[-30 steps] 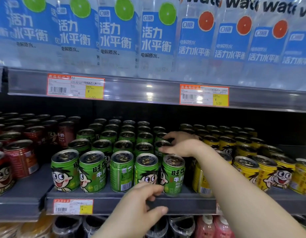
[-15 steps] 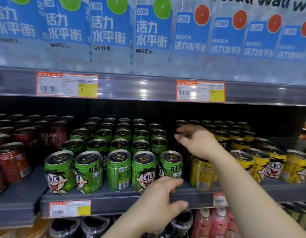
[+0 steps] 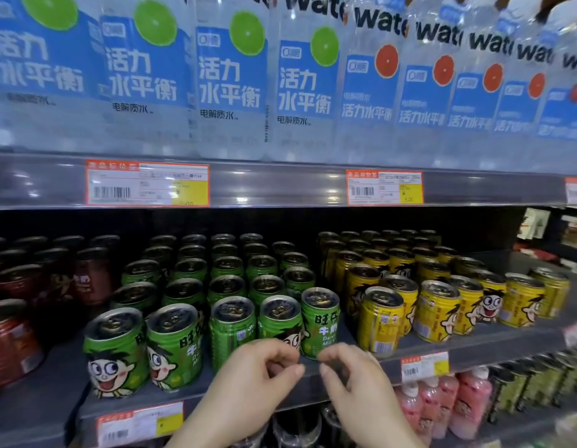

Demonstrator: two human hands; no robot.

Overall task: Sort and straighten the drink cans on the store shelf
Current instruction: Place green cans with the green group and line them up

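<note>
Green drink cans fill the middle of the shelf in several rows. The front row is uneven: the third can shows its barcode side, and the rightmost can stands further back. Yellow cans stand to the right, dark red cans to the left. My left hand and my right hand hover side by side at the shelf's front edge, just below the fourth green can. Both have curled fingers and hold nothing.
Large water bottles line the shelf above, over a rail with price tags. Pink bottles and dark cans stand on the shelf below. A price tag hangs on the front lip under the yellow cans.
My right hand has pulled back from the gap between the green and yellow cans down to the shelf edge. Both hands now sit close together, and the view has shifted right.
</note>
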